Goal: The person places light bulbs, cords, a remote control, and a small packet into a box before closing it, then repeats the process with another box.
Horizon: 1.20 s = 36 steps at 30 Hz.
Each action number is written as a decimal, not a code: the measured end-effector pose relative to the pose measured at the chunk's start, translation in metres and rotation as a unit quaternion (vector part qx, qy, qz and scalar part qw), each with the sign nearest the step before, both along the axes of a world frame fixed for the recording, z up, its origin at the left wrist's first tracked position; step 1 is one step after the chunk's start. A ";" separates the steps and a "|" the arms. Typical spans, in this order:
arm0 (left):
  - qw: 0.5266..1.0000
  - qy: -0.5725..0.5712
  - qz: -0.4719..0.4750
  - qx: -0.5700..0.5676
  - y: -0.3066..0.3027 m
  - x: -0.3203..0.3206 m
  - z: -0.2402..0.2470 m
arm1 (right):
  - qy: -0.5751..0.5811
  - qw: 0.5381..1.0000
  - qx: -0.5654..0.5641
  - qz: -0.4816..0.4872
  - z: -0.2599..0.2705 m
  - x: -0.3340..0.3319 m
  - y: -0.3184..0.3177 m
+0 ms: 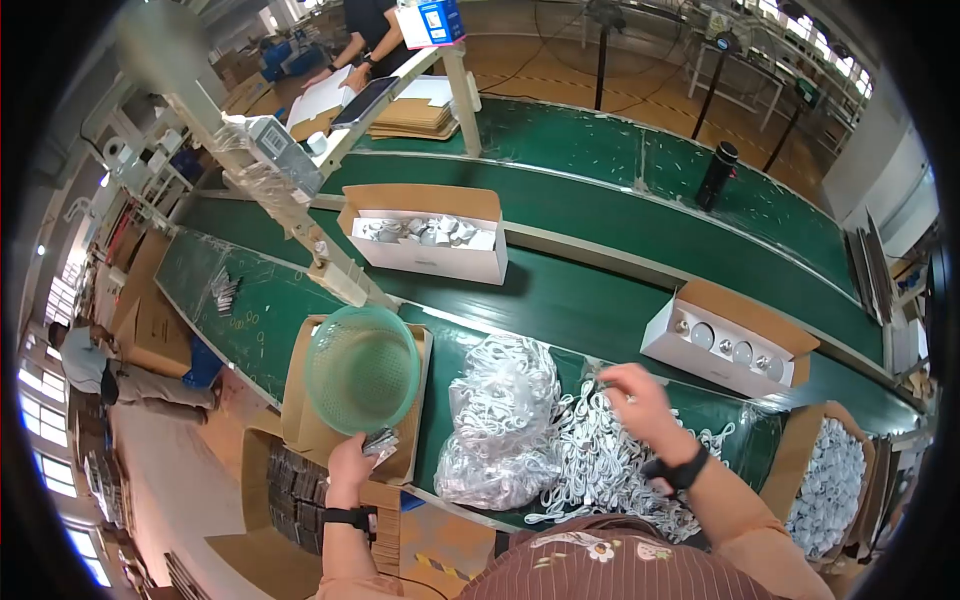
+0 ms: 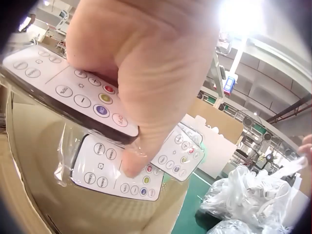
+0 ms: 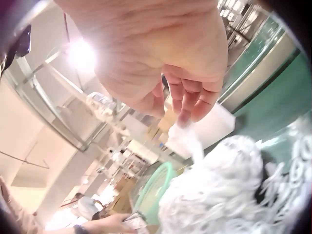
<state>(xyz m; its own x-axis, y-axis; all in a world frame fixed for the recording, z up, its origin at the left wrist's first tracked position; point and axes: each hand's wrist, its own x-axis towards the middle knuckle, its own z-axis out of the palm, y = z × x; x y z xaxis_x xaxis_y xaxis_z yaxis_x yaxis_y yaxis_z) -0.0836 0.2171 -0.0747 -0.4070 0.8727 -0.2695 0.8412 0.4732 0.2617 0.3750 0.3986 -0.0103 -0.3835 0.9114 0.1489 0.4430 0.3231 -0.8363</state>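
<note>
My left hand (image 1: 348, 465) grips several white-faced remote controls (image 2: 100, 97) in clear plastic sleeves, fanned out in the left wrist view, with colored buttons and dark edges. They are held over an open cardboard box (image 1: 412, 400), by a green mesh basket (image 1: 362, 370). My right hand (image 1: 645, 410) is above a heap of white cords (image 1: 610, 450), its fingers curled. Between those fingertips, in the right wrist view, is a whitish film-like strip (image 3: 189, 141) leading down to a clear plastic bag (image 1: 500, 420) packed with white cords. The strip is blurred.
An open white box (image 1: 430, 260) of white parts and another with round bulbs (image 1: 742, 352) stand on the green conveyor. Lower left, a carton (image 1: 290, 490) holds dark packs; at right, another box (image 1: 825, 490) holds white pieces. A post (image 1: 300, 220) rises behind the basket.
</note>
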 end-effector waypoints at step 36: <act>0.904 -0.300 -0.188 0.239 0.067 0.268 0.019 | -0.328 0.924 0.113 -0.158 -0.045 0.281 -0.060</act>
<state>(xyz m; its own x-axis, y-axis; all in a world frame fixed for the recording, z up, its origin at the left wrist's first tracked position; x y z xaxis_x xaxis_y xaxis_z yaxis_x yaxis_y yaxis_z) 0.1844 0.2841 -0.0557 0.0380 0.9942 0.1010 0.5583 -0.1049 0.8230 0.6564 0.3384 -0.0556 -0.1788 0.9674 0.1792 0.9331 0.2245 -0.2810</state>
